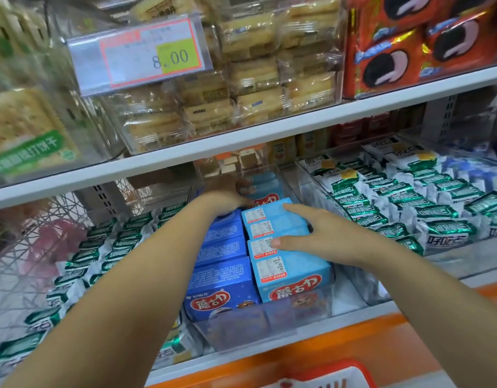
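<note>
- right hand (320,236) lay on top of the light blue boxes (272,219), with thumb and forefinger spread wide apart and both flat on the box tops. the remaining fingers fell toward the right edge of the row and were not clearly seen.
- the light blue boxes stood in a single file running front to back, directly beneath the right hand. the front box (292,278) sat nearer the viewer than the hand and was not touched.
- left hand (227,200) reached deeper, over the rear end of the dark blue boxes (222,247), touching the left side of the light blue row. its fingers were in shadow, and whether they were curled or straight could not be told.
- the dark blue boxes ran just beside the light blue row, on its left, both rows inside one clear bin (241,331) on the lower shelf.
- green-and-white packets (409,208) filled the bin to the right, with more of them (82,261) on the left.
- a price tag (138,54) reading 8.00 hung from the shelf above.
</note>
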### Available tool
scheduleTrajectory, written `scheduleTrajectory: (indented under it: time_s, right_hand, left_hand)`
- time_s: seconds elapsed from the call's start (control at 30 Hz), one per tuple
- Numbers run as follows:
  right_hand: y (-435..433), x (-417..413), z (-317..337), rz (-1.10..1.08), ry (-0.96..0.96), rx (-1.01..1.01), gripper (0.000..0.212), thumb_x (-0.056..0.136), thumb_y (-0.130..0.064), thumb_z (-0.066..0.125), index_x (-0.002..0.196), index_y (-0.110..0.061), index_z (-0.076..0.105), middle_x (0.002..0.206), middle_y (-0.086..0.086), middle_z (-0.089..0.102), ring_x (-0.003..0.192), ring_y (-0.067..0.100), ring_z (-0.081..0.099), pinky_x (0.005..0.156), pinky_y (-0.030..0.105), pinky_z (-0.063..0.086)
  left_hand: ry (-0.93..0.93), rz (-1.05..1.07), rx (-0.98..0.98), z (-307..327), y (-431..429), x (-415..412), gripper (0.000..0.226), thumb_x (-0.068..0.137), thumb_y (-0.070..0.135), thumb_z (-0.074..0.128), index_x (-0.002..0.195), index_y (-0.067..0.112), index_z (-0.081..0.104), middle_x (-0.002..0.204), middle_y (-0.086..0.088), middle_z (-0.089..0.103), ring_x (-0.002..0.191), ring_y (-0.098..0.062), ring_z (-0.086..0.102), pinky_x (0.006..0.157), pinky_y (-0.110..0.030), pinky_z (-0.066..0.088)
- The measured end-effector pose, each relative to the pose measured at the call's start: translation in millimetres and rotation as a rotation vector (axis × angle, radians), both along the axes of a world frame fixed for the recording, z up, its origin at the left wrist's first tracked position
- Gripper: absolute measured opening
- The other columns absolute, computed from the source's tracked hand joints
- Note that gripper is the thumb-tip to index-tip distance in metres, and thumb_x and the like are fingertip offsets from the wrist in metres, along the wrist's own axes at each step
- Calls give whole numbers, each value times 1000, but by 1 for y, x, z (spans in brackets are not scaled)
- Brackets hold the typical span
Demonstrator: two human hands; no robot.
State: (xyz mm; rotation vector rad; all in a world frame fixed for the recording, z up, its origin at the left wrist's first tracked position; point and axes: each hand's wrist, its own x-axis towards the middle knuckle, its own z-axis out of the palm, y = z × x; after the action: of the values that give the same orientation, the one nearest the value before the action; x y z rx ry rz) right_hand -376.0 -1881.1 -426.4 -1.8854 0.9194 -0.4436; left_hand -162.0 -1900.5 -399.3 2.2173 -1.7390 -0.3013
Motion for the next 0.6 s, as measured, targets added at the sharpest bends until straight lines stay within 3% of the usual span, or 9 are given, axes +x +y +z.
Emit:
scheduleTrajectory:
  time_s: [0.17, 0.27, 0.37, 0.47, 0.6]
  right_hand:
    - [-1, 0, -1, 5, -22, 24, 84, 81, -34, 71, 149, -24, 23, 123, -10, 52, 86, -5, 58, 63, 8, 51]
    - [-1, 0, -1, 4, -2, 15, 84, 80, -38, 71, 149, -26, 24, 127, -10, 52, 93, 0, 61, 71, 14, 53]
    - [-2, 0, 0, 4, 27, -4, 87, 78, -43, 72, 149, -29, 24, 138, -8, 46, 107, 9, 59, 87, 26, 53]
    - [-2, 0, 1, 4, 25, 3, 86, 79, -42, 72, 149, -28, 25, 142, -7, 44, 109, 10, 58, 85, 24, 51]
    - [0, -1, 4, 1, 44, -13, 81, 81, -42, 70, 148, -30, 27, 141, -4, 46, 108, 12, 59, 89, 29, 51]
  left_hand:
    - [-26, -34, 23, -2, -3, 1, 51, 81, 36, 73, 125, 20, 52, 115, 5, 54, 97, -11, 49, 81, -23, 39]
    - [-13, -41, -27, -3, -1, 1, 55, 82, 36, 72, 130, 21, 50, 130, 4, 55, 108, -14, 51, 87, -23, 38]
    - [8, -67, -175, 4, 8, -2, 53, 86, 30, 69, 134, 19, 50, 136, 2, 51, 120, -17, 50, 87, -18, 35]
    - [103, -97, -373, 10, 27, -6, 49, 85, 20, 71, 131, 16, 54, 131, 0, 53, 117, -16, 50, 87, -15, 38]
    - [-14, -122, -658, 5, 70, -15, 48, 84, 11, 71, 129, 13, 56, 128, -9, 54, 116, -14, 45, 88, -4, 28]
